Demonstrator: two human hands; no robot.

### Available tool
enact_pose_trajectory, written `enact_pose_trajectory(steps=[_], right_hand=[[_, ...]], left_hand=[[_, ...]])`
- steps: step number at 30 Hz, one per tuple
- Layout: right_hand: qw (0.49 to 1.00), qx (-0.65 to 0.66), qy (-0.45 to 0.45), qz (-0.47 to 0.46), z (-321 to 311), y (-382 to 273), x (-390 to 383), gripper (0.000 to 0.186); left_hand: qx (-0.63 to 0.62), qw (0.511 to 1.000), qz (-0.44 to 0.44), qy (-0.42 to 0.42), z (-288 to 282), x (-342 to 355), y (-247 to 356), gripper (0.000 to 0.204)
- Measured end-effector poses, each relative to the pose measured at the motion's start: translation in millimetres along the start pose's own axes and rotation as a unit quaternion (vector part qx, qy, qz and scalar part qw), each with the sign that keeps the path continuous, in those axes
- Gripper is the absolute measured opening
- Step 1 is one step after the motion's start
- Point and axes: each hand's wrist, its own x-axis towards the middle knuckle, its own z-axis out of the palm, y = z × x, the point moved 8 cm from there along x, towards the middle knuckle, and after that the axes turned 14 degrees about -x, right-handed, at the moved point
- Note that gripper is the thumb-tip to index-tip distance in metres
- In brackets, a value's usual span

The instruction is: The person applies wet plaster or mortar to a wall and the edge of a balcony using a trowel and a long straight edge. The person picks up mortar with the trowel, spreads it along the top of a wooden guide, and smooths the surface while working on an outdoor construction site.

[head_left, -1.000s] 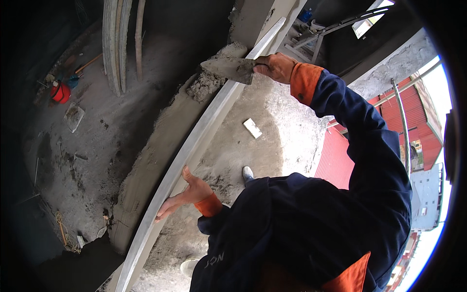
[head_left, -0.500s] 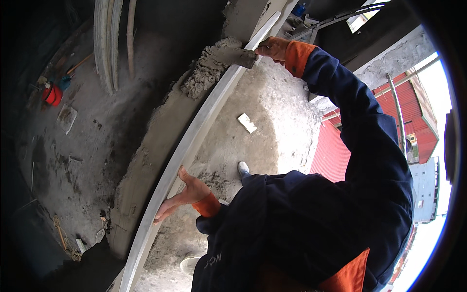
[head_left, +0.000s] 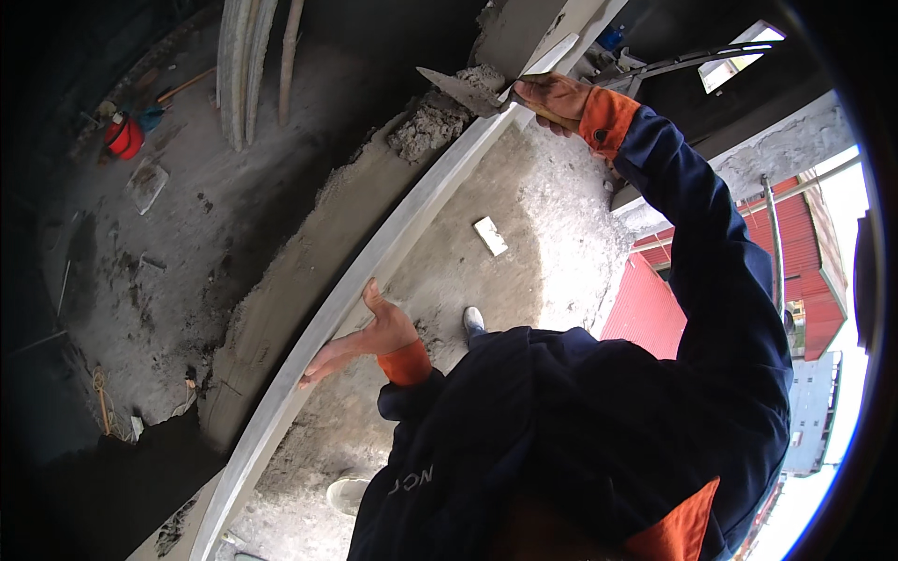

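Note:
A long pale straightedge board (head_left: 379, 245) runs diagonally along the edge of a ledge (head_left: 281, 299) coated in grey mortar. My left hand (head_left: 379, 335) grips its lower half, with the thumb up along the edge and the fingers stretched down the side. Toward the board's upper end, my right hand (head_left: 554, 96) is closed round the handle of a trowel (head_left: 458, 91). The trowel's blade reaches across the board over a rough heap of wet mortar (head_left: 430, 129) on the ledge.
Below on the right are a white block (head_left: 489, 237), my shoe (head_left: 473, 321) and a pale round container (head_left: 347, 496). Beyond the ledge stand a red bucket (head_left: 123, 137) and upright poles (head_left: 245, 75). Red corrugated sheeting (head_left: 645, 301) shows outside at right.
My right hand has turned the trowel, so its blade now points left over the mortar heap instead of lying at the board's edge. My left hand stays on the board. The view has shifted slightly.

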Motion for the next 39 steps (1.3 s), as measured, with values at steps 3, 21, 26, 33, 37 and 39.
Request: enact_pose_trajectory(steps=[3,21,26,33,37,39], right_hand=[[0.998,-0.012,-0.049,0.021,33.8,-15.2,3.2,0.040],[0.933,-0.329,-0.106,-0.098,51.6,-46.8,-70.6,0.046],[0.860,-0.429,0.049,-0.272,-9.3,-11.1,-91.1,0.044],[0.874,-0.416,0.021,-0.250,20.1,-22.1,-11.9,0.049],[0.953,-0.264,-0.042,-0.144,-6.0,19.3,-0.1,0.036],[0.970,-0.199,-0.049,-0.128,-15.4,35.9,-21.2,0.037]], left_hand=[[-0.017,1.000,0.000,-0.003,0.6,-1.4,0.1,0.131],[-0.032,0.999,-0.007,-0.015,2.7,-1.5,-4.8,0.130],[-0.022,0.999,-0.004,-0.027,3.6,-5.5,2.5,0.131],[-0.013,1.000,0.003,0.008,-3.5,0.7,-0.5,0.127],[0.010,0.999,0.029,0.017,-0.5,0.1,-1.6,0.129],[0.016,0.998,0.048,0.025,-1.1,1.9,1.7,0.128]])
